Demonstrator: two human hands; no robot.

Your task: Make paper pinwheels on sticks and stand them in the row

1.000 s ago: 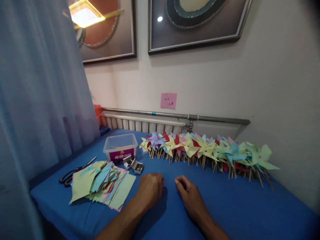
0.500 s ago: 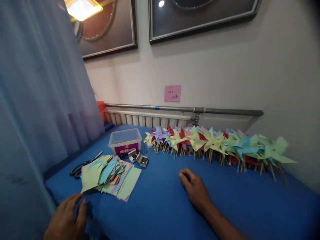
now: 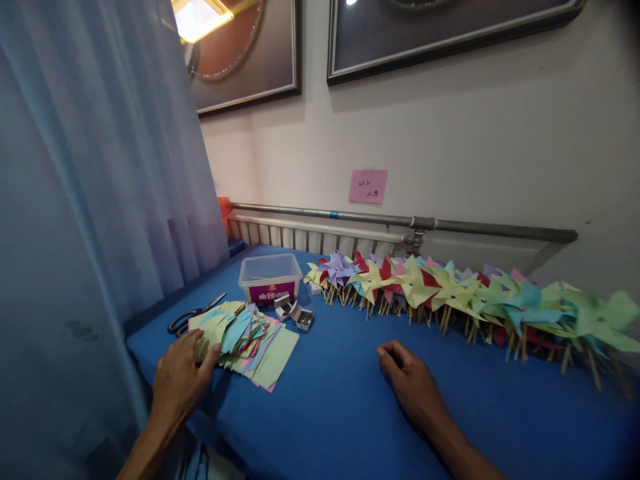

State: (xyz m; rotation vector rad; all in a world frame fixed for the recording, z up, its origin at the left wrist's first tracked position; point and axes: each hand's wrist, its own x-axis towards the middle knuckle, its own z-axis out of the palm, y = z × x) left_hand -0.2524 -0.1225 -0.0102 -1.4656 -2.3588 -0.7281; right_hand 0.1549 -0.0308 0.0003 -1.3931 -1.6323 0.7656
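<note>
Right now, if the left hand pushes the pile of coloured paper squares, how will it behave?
The paper pile would probably fan out rather than slide as one, since its sheets already lie skewed and loose. Single sheets look thin, so likely light and floppy. The left hand rests on its near edge, where sheets may buckle.

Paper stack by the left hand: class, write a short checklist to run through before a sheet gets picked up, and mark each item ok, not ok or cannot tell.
1. Left hand reaches the paper stack: ok, fingertips rest on its near-left edge.
2. One sheet singled out: cannot tell, the sheets are fanned and overlapping.
3. Right hand free: ok, it lies on the blue tabletop holding nothing.
4. Scissors away from the fingers: ok, they lie behind the stack, untouched.
5. Clear plastic box within reach: ok, it stands just beyond the stack.
6. Pinwheels out of the way: ok, lined along the wall.
</note>
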